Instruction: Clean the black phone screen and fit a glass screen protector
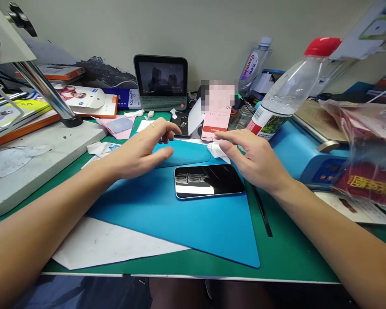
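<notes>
A dark phone (209, 181) lies screen up on the blue mat (186, 223). Just beyond it, a clear, blue-tinted rectangular sheet (188, 152) hovers low over the mat. My left hand (141, 152) pinches the sheet's left end between thumb and fingers; a ring is on one finger. My right hand (254, 161) is at the sheet's right end, thumb and forefinger curled around a small white piece (216, 150) there. Both hands are behind the phone and do not touch it.
A green cutting mat (286, 253) covers the desk, with white paper (109, 244) under the blue mat. A metal stand on a grey base (35, 150) is at left. Behind are a small screen (161, 81), a pink phone (216, 122) and plastic bottles (286, 92). A blue machine (309, 159) and a bag (369, 146) are at right.
</notes>
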`<state>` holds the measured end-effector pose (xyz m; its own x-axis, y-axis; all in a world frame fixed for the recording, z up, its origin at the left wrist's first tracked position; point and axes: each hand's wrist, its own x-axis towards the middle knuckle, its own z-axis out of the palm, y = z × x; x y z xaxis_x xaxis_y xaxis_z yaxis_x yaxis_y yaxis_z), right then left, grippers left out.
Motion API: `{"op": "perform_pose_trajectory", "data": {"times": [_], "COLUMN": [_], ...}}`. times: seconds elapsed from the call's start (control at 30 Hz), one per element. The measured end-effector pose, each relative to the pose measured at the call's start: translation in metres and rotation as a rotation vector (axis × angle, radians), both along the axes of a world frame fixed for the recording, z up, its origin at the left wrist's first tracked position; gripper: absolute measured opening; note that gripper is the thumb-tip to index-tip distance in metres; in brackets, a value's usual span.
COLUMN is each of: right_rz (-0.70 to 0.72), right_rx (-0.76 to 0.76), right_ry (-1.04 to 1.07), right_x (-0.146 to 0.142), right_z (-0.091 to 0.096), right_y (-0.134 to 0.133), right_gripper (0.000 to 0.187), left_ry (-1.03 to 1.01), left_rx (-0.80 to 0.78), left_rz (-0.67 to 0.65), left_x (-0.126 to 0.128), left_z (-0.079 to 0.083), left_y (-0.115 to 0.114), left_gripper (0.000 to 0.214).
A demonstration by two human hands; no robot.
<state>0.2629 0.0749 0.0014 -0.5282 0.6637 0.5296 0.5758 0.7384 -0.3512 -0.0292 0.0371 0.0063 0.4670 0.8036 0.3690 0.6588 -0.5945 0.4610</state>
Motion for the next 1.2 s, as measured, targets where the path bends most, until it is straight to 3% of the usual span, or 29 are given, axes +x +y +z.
{"op": "perform_pose_trajectory", "data": {"times": [0.2, 0.53, 0.6, 0.7, 0.8, 0.87, 0.93, 1.07, 1.2], "right_rz": [0.019, -0.017, -0.007, -0.019, -0.018, 0.013, 0.075, 0.222, 0.338], "right_rx": [-0.049, -0.205, -0.243, -0.308, -0.445, -0.565, -0.686, -0.89, -0.969], "right_ry": [0.044, 0.175, 0.228, 0.381, 0.591, 0.704, 0.758, 0.765, 0.774], "right_x": [-0.006, -0.011, -0.009, -0.005, -0.004, -0.006, -0.01, -0.018, -0.021], "right_z": [-0.004, -0.002, -0.003, -0.003, -0.001, 0.001, 0.002, 0.005, 0.007], "right_y": [-0.003, -0.003, -0.001, 0.004, 0.006, 0.005, 0.001, -0.011, -0.022], "right_gripper": [0.03, 0.015, 0.015, 0.012, 0.011, 0.013, 0.017, 0.018, 0.015], "left_ry": [-0.384, -0.494, -0.542, -0.601, -0.563, -0.422, -0.284, -0.291, -0.368], "left_rx": [-0.154, -0.23, -0.179, -0.046, -0.021, -0.028, -0.022, 0.049, 0.164], "left_rz": [-0.059, -0.103, -0.068, 0.091, 0.211, 0.144, 0.0, -0.24, -0.311], "left_x": [0.005, 0.007, 0.006, 0.002, 0.001, 0.004, 0.01, 0.027, 0.039], "left_z": [-0.005, -0.011, -0.013, -0.015, -0.015, -0.015, -0.016, -0.015, -0.006], "left_y": [0.004, 0.008, 0.011, 0.016, 0.015, 0.011, 0.004, -0.007, -0.017], "left_gripper": [0.025, 0.029, 0.031, 0.028, 0.024, 0.033, 0.057, 0.096, 0.094]}}
